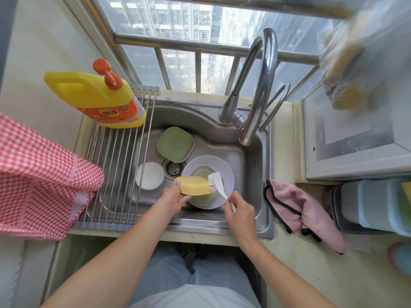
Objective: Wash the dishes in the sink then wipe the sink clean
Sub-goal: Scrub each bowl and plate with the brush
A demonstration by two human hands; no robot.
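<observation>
Over the sink point(264, 196), my left hand point(172, 200) grips a yellow dish point(193, 185), thumb on its near-left rim, fingers curled under. Right hand point(239, 213) pinches the brush point(219, 184) handle, fingers curled round it; bristles touch the yellow dish's right end. Both sit above a lilac plate point(223, 167) w/ greenish soapy water pooled in it.

Outward: green dish point(175, 144) lies just behind the drain point(173, 167), white lid point(149, 175) to the drain's left, partly under the rack point(115, 174). All still in the basin, so washing looks early; wiping not begun.

Risks, as I judge: yellow dish prob. wet and soapy, thumb-and-finger hold is light, so hard scrubbing could twist it out and drop it onto the lilac plate. Brush strokes toward me could flick suds over the front edge.

Room: faucet point(255, 107) spout hangs over the basin's back right, so lifting there is tight. Rack covers the left side, soap bottle point(95, 96) on its far end. Pink cloth point(300, 210) drapes the right rim, near my right wrist. Open space is basin centre and front.
</observation>
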